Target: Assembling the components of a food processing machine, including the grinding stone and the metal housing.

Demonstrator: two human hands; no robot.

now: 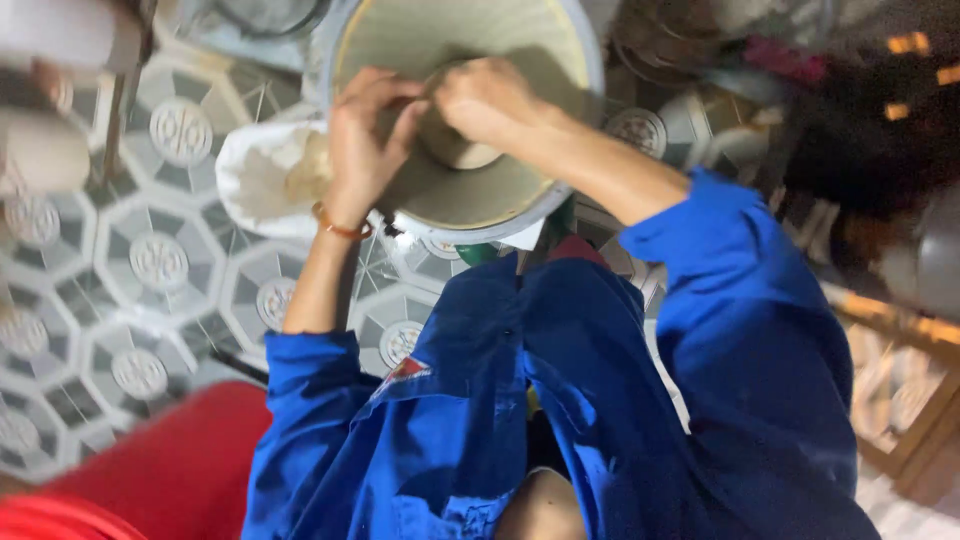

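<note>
Head view, looking straight down. Large round conical hat (480, 60), pale cream-yellow, finely ribbed in close rings, light rim around the edge, lying upturned on a patterned tile floor (150, 260) just ahead of the knees. Inside, near the centre, a smaller tan lump (455, 145), partly covered; kind unclear. Left hand (365, 135) bent over the near inner slope of the hat, fingers curled together and pressing down beside the lump, thin orange band (340, 228) on the wrist. Right hand (485, 95) just beside, knuckles touching the left fingers, fingers bunched and tucked onto the lump; whether pinching it, cannot tell. Rolled-up blue sleeves (720, 300) on both arms. White cloth bag (260, 180) left of the hat, touching the rim. Red cushion (170, 470) at lower left.
</note>
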